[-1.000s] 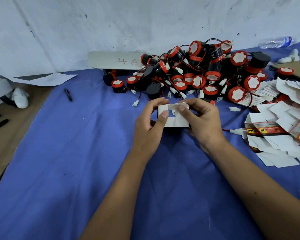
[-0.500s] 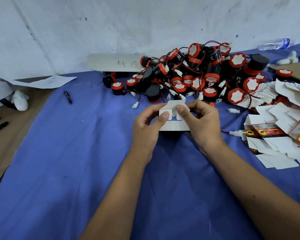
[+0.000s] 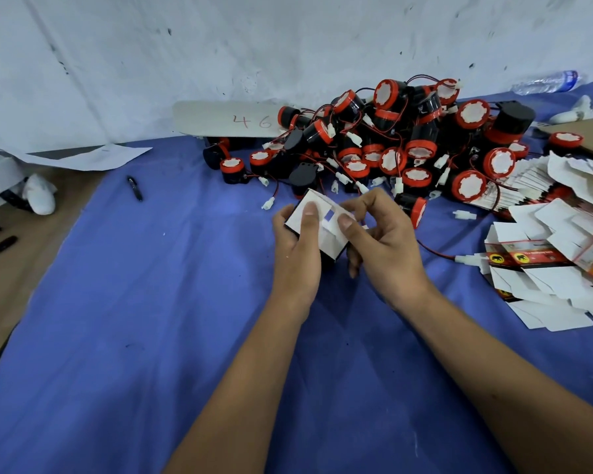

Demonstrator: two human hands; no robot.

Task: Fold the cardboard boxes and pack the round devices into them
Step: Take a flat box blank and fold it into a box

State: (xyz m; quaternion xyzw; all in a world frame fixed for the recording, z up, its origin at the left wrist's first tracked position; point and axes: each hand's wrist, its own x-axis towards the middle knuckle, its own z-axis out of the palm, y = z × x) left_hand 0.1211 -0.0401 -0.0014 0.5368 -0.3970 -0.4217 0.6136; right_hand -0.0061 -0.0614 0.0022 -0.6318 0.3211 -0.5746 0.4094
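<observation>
one small cardboard box (image 3: 317, 230) held above mid-bench, left hand (image 3: 297, 248) gripping its side, right hand (image 3: 379, 241) pinching an end flap; flaps not yet tucked shut. heap of round devices (image 3: 408, 145) unpacked along far edge. flat box blanks (image 3: 558, 261) piled at right edge, unfolded. judged early stage.

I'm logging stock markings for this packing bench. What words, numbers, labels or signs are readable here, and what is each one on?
"46": handwritten in red on the pale cardboard strip lying against the wall.
Flat box blanks: round yellow badges with a black animal figure; the print on the red band is too small to read.
Water bottle: blue label, too blurred to read.
Box held by the left hand and right hand: no text visible.
</observation>
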